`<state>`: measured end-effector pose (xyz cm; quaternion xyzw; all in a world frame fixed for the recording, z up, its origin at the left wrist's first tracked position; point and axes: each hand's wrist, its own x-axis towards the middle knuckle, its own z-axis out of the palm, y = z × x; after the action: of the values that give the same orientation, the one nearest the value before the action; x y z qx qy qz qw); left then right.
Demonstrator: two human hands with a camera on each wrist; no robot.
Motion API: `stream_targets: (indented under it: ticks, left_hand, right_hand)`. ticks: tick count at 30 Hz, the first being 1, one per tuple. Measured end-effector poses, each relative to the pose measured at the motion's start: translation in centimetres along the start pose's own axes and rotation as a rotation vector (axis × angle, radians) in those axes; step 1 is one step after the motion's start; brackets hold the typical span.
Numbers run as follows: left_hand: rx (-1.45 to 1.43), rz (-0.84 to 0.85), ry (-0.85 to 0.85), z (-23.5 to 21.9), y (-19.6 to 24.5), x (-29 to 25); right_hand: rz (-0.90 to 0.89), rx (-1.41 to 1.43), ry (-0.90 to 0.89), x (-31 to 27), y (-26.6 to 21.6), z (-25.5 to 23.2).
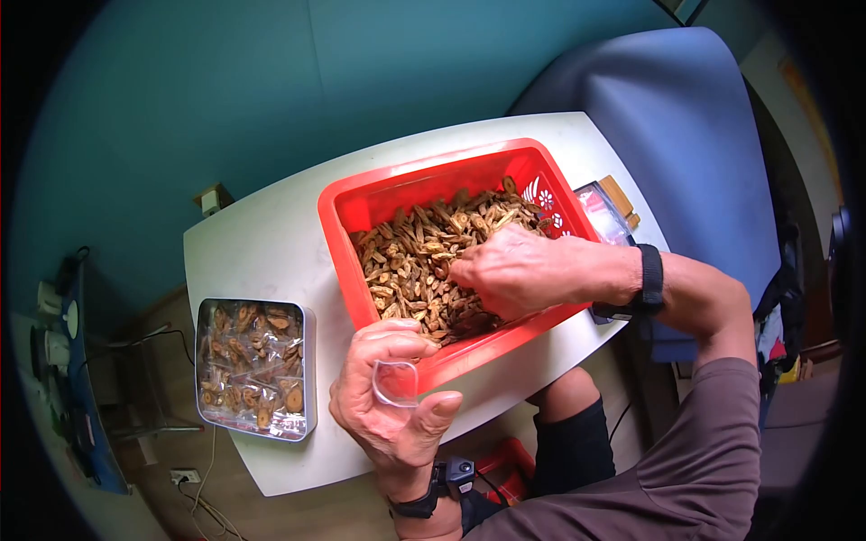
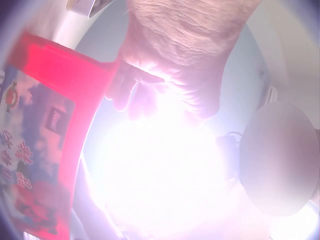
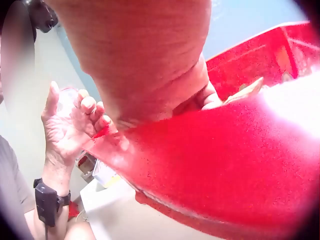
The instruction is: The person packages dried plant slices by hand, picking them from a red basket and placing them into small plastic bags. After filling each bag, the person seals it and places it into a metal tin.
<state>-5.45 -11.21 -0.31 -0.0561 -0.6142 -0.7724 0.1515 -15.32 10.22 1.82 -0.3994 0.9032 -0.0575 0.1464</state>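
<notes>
In the head view my left hand [image 1: 383,428] holds a small clear plastic bag [image 1: 397,383], its mouth spread into a ring between fingers and thumb. That hand is at the near left corner of a red plastic basket [image 1: 338,248], fingertips right at the rim. Dried brown slices [image 1: 410,261] fill the basket's lower part. My right hand [image 1: 523,266] reaches over the near wall, fingers bent down among the slices; its fingertips are hidden. In the right wrist view a pale slice [image 3: 245,91] pokes up beside the right fingers. Glare washes out the left wrist view.
A metal tin [image 1: 310,370] with several filled clear packets [image 1: 257,347] stands left on the white table [image 1: 262,243]. Beyond the basket's right side lie a clear plastic pack [image 1: 603,212] and a wooden piece [image 1: 621,200]. A blue chair [image 1: 667,135] stands behind the table's right end.
</notes>
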Motion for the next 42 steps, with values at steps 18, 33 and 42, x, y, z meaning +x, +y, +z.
stream_targets:
  ticks: [18,33,42]
  left_hand:
    - [0.376,0.195,-0.182,1.8,-0.2,0.8]
    - [0.440,0.204,-0.253,1.9,-0.8,0.8]
    - [0.362,0.147,-0.213,1.9,-0.7,0.7]
  right_hand:
    - [-0.055,1.321,1.074,-3.5,-6.8,1.9]
    - [-0.031,1.067,0.984,-3.7,-7.5,-0.2]
    - [-0.028,0.757,0.767,-3.9,-7.0,-0.9]
